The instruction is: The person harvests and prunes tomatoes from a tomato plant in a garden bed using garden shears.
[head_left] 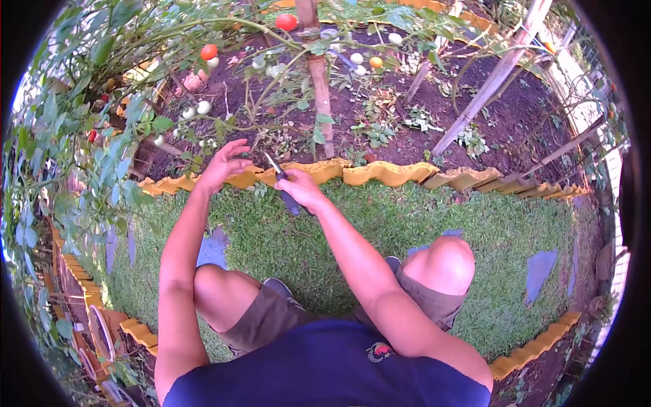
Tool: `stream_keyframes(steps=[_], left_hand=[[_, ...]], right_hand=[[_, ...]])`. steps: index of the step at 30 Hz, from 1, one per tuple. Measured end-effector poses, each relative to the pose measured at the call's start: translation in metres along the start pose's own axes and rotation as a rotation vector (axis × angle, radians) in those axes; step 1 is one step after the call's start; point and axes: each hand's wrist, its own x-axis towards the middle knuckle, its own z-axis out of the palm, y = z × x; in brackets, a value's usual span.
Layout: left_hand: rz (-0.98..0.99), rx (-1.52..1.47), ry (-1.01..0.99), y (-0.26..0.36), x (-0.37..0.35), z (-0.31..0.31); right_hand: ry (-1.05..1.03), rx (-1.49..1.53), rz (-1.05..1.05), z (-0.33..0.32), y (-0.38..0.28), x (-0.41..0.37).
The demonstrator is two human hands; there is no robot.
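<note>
My right hand (301,190) is wrapped round the dark handle of pruning shears (277,167), whose pale blade points up and left over the yellow edging (305,171). To its left, my left hand (225,166) is held with its fingers apart and nothing in it, near the low leaves of a tomato plant (261,91). Small green tomatoes (203,107) hang above and left of that hand. Higher up are two red tomatoes (286,22) beside a wooden stake (317,88).
A slanted wooden stake (485,91) stands in the dark soil bed (420,115) at the right. Dense foliage (61,149) fills the left side. My bent knees (451,264) are over the grass (380,217), which has bluish paving stones (540,271).
</note>
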Motion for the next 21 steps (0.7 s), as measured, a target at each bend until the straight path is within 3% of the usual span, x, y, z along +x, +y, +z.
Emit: stream_keyframes(steps=[2, 4, 10, 21], left_hand=[[0.009, -0.100, -0.117, 0.030, -0.008, 0.005], [0.063, -0.152, -0.109, 0.043, -0.010, 0.009], [0.170, -0.071, -0.033, 0.053, -0.003, 0.020], [0.179, -0.016, 0.010, 0.048, -0.004, 0.021]], right_hand=[[-0.081, 0.201, -0.090, -0.005, -0.004, -0.004], [-0.104, 0.243, -0.185, -0.011, -0.004, -0.005], [-0.038, 0.125, -0.381, -0.011, -0.020, -0.016], [-0.020, 0.182, -0.354, 0.000, -0.047, -0.023]])
